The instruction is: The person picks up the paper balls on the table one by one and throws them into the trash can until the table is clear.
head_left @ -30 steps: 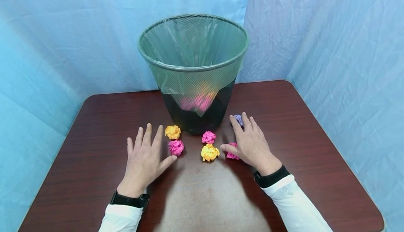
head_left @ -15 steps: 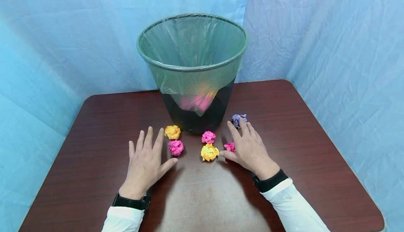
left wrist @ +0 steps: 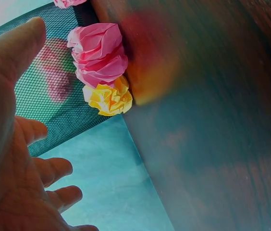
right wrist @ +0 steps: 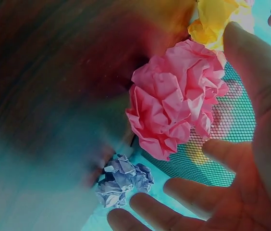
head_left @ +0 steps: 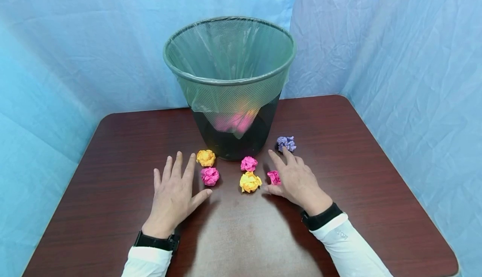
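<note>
My left hand point(head_left: 171, 199) is spread with straight fingers over the table, left of a crumpled pink paper ball point(head_left: 209, 176) and an orange-yellow one point(head_left: 206, 158). Both show beyond its thumb in the left wrist view. My right hand point(head_left: 297, 183) hovers with fingers slightly bent above another pink paper ball point(head_left: 273, 177), partly covering it in the head view. In the right wrist view this pink ball point(right wrist: 174, 96) lies between thumb and fingers, not gripped. A purple paper ball point(head_left: 287, 143) sits just past the right fingertips. Between the hands lie a yellow ball point(head_left: 250, 182) and a pink one point(head_left: 249, 164).
Behind the balls stands a black mesh wastebasket point(head_left: 226, 149), lined with a greenish clear bag; pink and yellow paper shows through its side. Blue cloth point(head_left: 113, 51) hangs behind and beside the dark wooden table point(head_left: 376, 210).
My right hand has drawn back slightly toward me and its fingers have bent more, uncovering the purple ball and part of the pink one. The left hand has shifted only slightly.
</note>
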### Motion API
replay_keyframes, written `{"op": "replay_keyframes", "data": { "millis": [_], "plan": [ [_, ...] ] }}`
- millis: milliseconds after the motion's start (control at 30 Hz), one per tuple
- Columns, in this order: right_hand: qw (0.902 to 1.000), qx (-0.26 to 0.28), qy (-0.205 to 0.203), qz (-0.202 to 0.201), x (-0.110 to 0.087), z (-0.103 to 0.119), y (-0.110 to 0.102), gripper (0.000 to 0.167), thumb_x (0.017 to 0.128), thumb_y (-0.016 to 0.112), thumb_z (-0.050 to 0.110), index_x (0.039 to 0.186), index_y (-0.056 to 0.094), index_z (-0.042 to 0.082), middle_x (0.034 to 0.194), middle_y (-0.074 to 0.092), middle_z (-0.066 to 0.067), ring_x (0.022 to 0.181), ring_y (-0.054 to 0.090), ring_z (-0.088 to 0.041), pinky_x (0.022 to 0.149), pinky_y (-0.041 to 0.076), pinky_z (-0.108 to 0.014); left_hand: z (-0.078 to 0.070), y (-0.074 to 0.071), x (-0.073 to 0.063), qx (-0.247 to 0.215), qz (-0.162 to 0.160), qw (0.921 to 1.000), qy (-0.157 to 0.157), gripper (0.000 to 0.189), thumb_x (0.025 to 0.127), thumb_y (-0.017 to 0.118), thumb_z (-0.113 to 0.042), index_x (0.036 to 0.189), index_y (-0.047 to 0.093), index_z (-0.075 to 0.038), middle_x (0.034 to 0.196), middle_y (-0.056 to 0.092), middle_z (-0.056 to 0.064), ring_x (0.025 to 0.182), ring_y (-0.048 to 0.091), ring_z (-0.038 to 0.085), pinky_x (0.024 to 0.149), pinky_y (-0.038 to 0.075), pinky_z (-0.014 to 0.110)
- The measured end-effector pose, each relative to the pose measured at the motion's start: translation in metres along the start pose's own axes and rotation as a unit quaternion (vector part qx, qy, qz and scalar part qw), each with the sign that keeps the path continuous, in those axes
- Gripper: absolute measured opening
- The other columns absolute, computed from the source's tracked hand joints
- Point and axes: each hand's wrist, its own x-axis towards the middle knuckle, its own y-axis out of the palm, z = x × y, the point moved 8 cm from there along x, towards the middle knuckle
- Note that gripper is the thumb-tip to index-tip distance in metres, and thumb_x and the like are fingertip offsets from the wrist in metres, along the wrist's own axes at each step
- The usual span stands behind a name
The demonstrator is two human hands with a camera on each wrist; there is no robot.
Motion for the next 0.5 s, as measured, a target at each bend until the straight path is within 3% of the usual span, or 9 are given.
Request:
{"op": "replay_keyframes", "data": {
  "millis": [233,500],
  "plan": [
    [0.9997,-0.006,0.005,0.021,-0.0010,-0.0001,0.0035,0.102,0.078,0.086,0.059,0.161,0.040,0.021,0.159,0.043,-0.024,0.134,0.053,-0.048,0.097,0.054,-0.066,-0.0004,0.0005,0.0000,-0.003,0.006,1.0000,-0.002,0.113,0.080,0.080,-0.066,0.165,0.030,-0.013,0.168,0.025,0.028,0.154,0.021,0.055,0.115,0.015,0.082],
    [0.9996,-0.016,-0.016,0.017,-0.0037,0.0033,0.0027,0.085,0.079,0.089,0.048,0.150,0.054,0.018,0.140,0.059,-0.023,0.123,0.061,-0.041,0.097,0.055,-0.059,0.0000,0.0007,0.0004,-0.008,0.009,0.9999,-0.002,0.112,0.080,0.080,-0.066,0.165,0.030,-0.013,0.168,0.025,0.028,0.154,0.020,0.054,0.115,0.014,0.082]
  ]
}}
